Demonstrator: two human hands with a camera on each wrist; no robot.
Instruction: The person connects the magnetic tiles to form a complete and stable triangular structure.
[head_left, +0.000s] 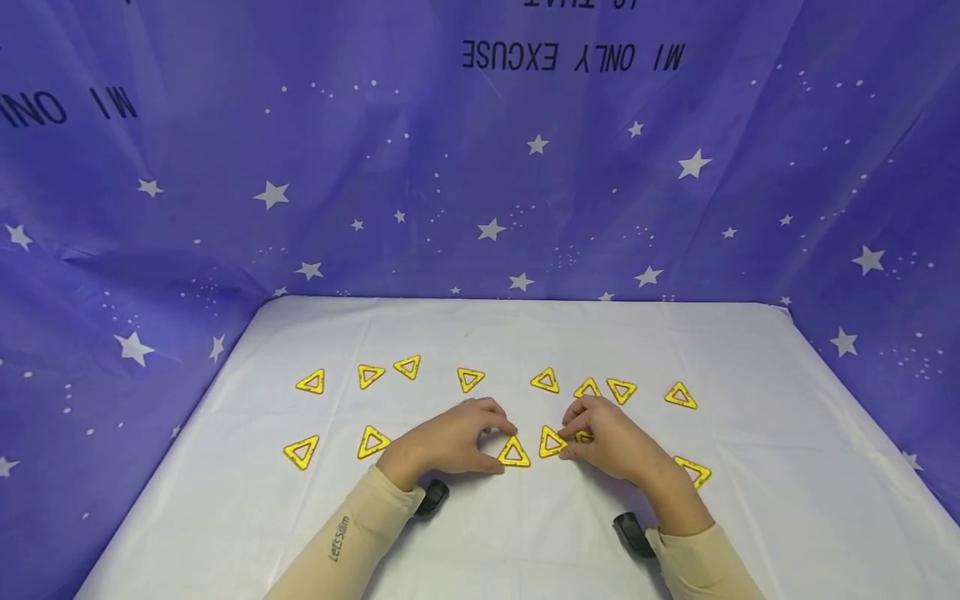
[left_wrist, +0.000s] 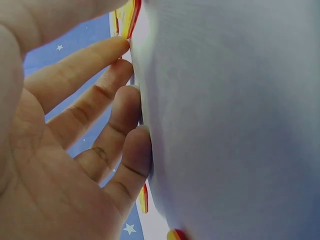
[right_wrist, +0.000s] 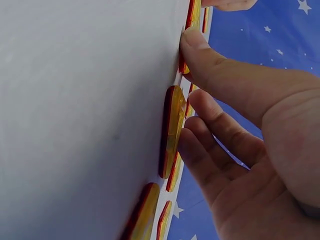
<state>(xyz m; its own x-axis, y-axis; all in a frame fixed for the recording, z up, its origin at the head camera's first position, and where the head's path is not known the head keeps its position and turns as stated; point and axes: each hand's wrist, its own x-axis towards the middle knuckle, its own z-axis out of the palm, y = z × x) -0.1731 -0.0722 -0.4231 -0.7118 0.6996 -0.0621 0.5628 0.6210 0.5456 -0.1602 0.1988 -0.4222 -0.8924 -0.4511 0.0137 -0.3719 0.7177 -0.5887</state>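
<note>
In the head view, my left hand (head_left: 461,435) holds a yellow triangular tile (head_left: 514,462) with red edges, index fingertip at its top corner and thumb at its lower left corner. Just right of it, my right hand (head_left: 611,442) pinches a second yellow triangular tile (head_left: 545,443) between thumb and index finger. A third tile (head_left: 583,436) lies partly hidden beneath the right hand's fingers. The right wrist view has the thumb against a tile (right_wrist: 192,20), with another tile (right_wrist: 172,132) beside the fingers. Both held tiles lie on the white table, a small gap between them.
More triangular tiles lie in a back row, from the far left tile (head_left: 322,382) to one at right (head_left: 681,404). Nearer tiles lie left (head_left: 300,443) and by the right wrist (head_left: 701,477). A purple starry cloth (head_left: 450,258) surrounds the white table (head_left: 525,542).
</note>
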